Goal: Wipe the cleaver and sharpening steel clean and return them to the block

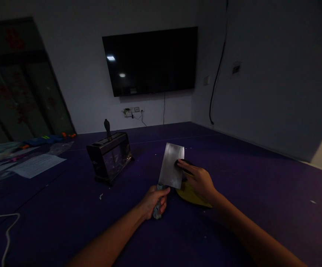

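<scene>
My left hand is wrapped round the mottled grey handle of a cleaver. Its broad metal blade points up and away from me, with the flat side facing me. At the blade's right edge, my right hand is closed on a yellow and black cloth, which hangs below the palm. The dark part of the cloth touches the blade near the fingertips. To the left stands a dark knife block with see-through sides, and one black knife handle sticks up from its top.
Papers and clear plastic lie on the purple floor at the left. A white cable curls at the lower left. Small white scraps are scattered about. A television hangs on the far wall; a black cable runs down the right wall.
</scene>
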The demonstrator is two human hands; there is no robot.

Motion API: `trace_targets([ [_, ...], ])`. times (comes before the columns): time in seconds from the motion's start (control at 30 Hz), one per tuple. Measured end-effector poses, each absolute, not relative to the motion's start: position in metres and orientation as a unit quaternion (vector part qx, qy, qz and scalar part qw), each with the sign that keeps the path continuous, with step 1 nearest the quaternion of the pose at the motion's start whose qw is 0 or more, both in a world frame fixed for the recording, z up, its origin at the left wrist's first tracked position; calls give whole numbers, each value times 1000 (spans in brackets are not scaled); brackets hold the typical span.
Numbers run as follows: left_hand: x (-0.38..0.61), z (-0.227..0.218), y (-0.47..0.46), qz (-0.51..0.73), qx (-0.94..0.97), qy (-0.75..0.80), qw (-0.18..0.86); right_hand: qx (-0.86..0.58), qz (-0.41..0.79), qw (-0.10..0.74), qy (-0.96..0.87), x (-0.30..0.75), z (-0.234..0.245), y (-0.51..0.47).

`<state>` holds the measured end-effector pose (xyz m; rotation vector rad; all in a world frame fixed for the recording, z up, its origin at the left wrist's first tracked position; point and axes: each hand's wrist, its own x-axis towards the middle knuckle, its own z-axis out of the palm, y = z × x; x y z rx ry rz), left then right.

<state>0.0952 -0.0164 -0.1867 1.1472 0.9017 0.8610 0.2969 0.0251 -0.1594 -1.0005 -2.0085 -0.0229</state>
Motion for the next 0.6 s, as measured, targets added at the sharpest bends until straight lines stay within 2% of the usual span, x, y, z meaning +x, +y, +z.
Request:
trace_targets([
  [0.27, 92, -185, -12, 327, 532, 382, 681, -471, -78, 467, -744, 311, -157, 34],
  [0.6, 95, -184, -17, 355, 531, 392, 662, -460, -57, 461, -757, 310, -157, 36],
])
